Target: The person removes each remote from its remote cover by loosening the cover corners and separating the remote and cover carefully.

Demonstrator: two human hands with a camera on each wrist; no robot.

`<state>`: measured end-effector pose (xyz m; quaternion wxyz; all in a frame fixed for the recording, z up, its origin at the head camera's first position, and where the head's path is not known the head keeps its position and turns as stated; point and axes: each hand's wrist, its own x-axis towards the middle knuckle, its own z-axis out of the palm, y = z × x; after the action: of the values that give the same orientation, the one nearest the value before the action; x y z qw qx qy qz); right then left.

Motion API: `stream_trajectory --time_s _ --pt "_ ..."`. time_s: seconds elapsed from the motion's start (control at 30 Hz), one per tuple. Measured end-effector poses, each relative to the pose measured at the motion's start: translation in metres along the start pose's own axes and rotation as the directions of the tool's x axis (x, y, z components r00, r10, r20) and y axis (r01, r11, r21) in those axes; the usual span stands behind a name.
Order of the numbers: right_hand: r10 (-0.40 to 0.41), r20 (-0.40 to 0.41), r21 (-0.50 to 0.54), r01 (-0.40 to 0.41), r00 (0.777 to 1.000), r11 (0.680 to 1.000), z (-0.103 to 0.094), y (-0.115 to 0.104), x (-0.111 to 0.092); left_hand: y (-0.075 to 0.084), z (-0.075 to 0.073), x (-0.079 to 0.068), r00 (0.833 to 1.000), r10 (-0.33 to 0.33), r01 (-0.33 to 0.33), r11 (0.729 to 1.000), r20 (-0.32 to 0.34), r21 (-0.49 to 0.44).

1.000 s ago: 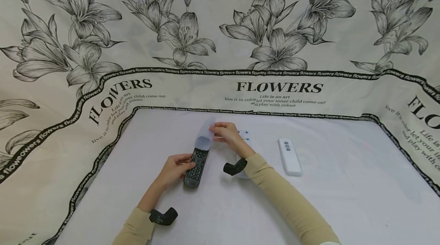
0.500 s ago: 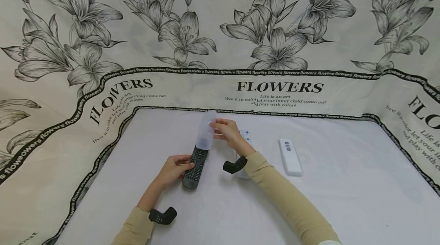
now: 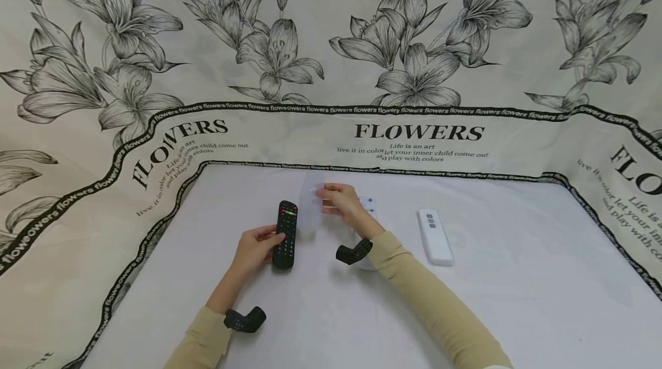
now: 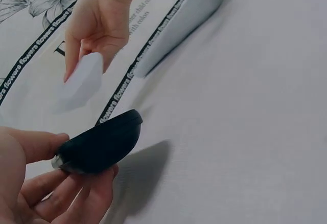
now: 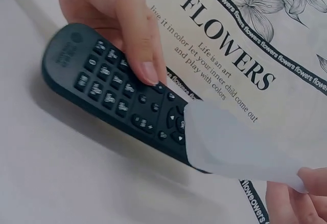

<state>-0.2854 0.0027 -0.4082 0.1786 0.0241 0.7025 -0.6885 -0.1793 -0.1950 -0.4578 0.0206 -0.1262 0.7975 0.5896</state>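
My left hand grips a black remote control by its side, thumb on the button face and fingers underneath. The remote points away from me, its top end free in the head view. Just to its right, my right hand pinches a limp, translucent whitish remote cover between thumb and fingers. In the left wrist view a gap shows between the cover and the remote. From the right wrist, the cover overlaps the far end of the remote.
A white remote with coloured buttons lies behind my right wrist, partly hidden. Further right lies another white remote with a few grey buttons. A white cloth spreads over the table, with a flower-printed backdrop rising behind it.
The black remote has come out of the cover, and my left hand has shifted it slightly left and away from me. My right hand stays almost in place, holding the cover.
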Motion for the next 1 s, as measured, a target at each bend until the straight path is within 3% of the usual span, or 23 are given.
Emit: stream_trajectory --time_s 0.17,0.6,1.0 --pt "0.019 0.022 -0.034 -0.019 1.0 0.999 -0.001 0.005 0.0 0.004 -0.003 0.008 0.999 -0.028 0.029 0.999 -0.045 0.032" --pt "0.061 0.066 -0.087 -0.055 0.996 0.995 0.005 0.02 -0.005 0.012 -0.016 0.029 1.0 -0.026 0.027 0.991 -0.007 0.134" --pt "0.071 0.09 -0.112 -0.061 0.993 0.992 0.01 0.029 -0.004 0.004 -0.024 0.044 0.999 -0.038 0.039 0.98 -0.012 0.196"
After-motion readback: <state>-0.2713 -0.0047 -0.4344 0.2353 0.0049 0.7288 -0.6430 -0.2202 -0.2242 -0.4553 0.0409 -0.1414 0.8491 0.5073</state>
